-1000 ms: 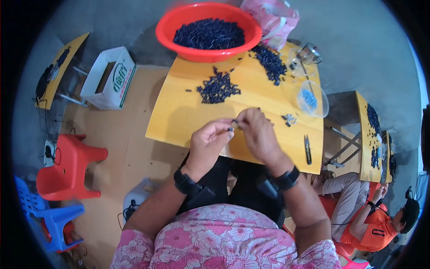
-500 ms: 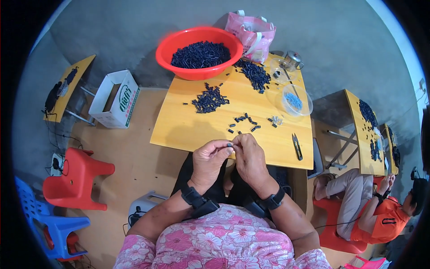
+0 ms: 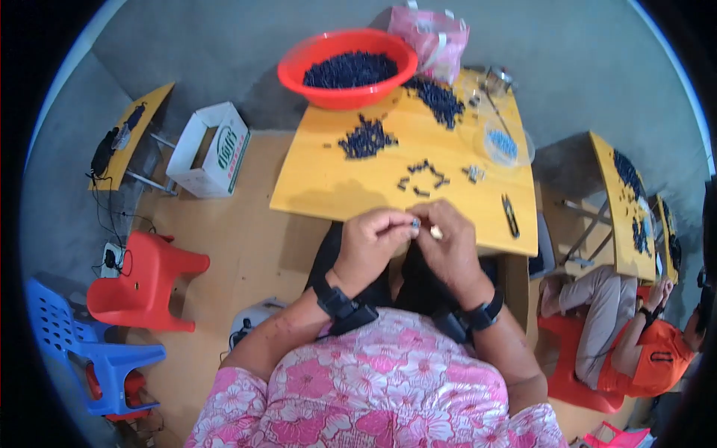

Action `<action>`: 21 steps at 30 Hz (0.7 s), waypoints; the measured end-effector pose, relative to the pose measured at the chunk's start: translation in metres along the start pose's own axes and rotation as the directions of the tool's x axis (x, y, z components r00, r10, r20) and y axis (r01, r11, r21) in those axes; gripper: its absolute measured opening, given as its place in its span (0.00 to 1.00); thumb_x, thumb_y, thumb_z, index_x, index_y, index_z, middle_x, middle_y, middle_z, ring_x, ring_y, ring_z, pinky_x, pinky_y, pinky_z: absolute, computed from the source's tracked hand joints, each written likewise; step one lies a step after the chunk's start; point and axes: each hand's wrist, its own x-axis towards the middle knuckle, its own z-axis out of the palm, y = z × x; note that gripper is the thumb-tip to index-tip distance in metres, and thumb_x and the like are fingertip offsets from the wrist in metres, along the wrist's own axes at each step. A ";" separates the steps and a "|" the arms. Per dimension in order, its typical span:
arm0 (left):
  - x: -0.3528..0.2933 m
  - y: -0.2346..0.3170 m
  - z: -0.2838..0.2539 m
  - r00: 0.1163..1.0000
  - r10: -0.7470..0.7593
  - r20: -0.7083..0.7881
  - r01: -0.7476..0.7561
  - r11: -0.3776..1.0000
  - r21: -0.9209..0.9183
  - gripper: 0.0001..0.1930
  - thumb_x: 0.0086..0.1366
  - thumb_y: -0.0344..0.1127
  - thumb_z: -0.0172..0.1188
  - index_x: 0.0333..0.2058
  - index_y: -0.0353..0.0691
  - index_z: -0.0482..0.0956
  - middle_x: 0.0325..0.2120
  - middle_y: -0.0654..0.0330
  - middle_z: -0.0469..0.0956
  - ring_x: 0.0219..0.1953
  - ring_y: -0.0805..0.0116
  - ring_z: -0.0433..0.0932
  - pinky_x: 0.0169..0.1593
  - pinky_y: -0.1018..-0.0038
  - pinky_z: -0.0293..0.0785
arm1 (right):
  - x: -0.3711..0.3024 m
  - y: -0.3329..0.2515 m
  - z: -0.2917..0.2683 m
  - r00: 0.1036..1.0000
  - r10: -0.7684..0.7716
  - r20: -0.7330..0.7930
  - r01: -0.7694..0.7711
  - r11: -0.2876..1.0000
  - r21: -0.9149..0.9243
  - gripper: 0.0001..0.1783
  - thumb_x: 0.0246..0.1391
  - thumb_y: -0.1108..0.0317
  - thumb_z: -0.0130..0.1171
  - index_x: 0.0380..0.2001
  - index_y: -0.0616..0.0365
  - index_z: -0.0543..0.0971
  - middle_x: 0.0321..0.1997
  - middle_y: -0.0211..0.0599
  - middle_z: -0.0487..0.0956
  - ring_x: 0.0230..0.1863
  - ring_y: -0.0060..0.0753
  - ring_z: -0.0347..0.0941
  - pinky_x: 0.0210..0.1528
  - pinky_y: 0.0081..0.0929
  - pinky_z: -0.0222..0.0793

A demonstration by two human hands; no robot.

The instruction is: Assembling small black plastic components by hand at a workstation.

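Just off the near edge of the wooden table (image 3: 314, 196), my left hand (image 3: 367, 245) pinches a small dark piece with a bluish end (image 3: 415, 223) between thumb and fingertips. Close against it, my right hand (image 3: 450, 243) is closed, its fingertips meeting the same piece. A small pale yellowish bit (image 3: 436, 232) shows at the right hand's fingers; its kind I cannot make out. Beyond the hands lie several loose short black tubes (image 3: 422, 179) in a rough ring, and beside them a few small clear pieces (image 3: 473, 174).
Farther back are a heap of black tubes (image 3: 366, 139), a second heap (image 3: 441, 102) and a red basin (image 3: 291, 78) full of them. At right lie black thread snips (image 3: 510, 216) and a clear tub of blue pieces (image 3: 502, 145). A co-worker (image 3: 642, 351) sits far right.
The whole view has shifted, so the table appears higher and farther right. My hands stay together at the piece; its bluish end and the pale bit at my right hand now show.
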 end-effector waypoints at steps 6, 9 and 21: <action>-0.006 -0.008 0.000 0.985 -0.148 0.088 0.164 0.965 -0.204 0.06 0.64 0.25 0.63 0.40 0.34 0.82 0.33 0.62 0.83 0.36 0.77 0.81 0.42 0.80 0.77 | -0.001 0.005 -0.006 0.995 0.098 -0.010 -0.096 0.986 0.136 0.07 0.46 0.81 0.65 0.31 0.61 0.83 0.29 0.37 0.81 0.31 0.31 0.78 0.36 0.24 0.72; -0.006 -0.010 0.002 0.972 -0.187 0.143 0.231 0.877 -0.422 0.07 0.65 0.25 0.62 0.41 0.34 0.80 0.34 0.61 0.83 0.37 0.76 0.80 0.43 0.79 0.77 | -0.009 0.012 -0.006 0.973 0.230 -0.014 -0.214 0.927 0.309 0.09 0.47 0.82 0.64 0.34 0.61 0.84 0.31 0.33 0.81 0.33 0.23 0.77 0.37 0.21 0.72; -0.014 -0.012 0.003 0.938 -0.275 0.210 0.326 0.906 -0.270 0.06 0.63 0.25 0.63 0.38 0.34 0.81 0.33 0.64 0.82 0.37 0.80 0.78 0.43 0.81 0.75 | -0.023 0.016 -0.009 0.909 0.415 0.038 -0.355 0.724 0.592 0.09 0.53 0.82 0.61 0.37 0.62 0.84 0.32 0.32 0.82 0.30 0.20 0.76 0.37 0.19 0.73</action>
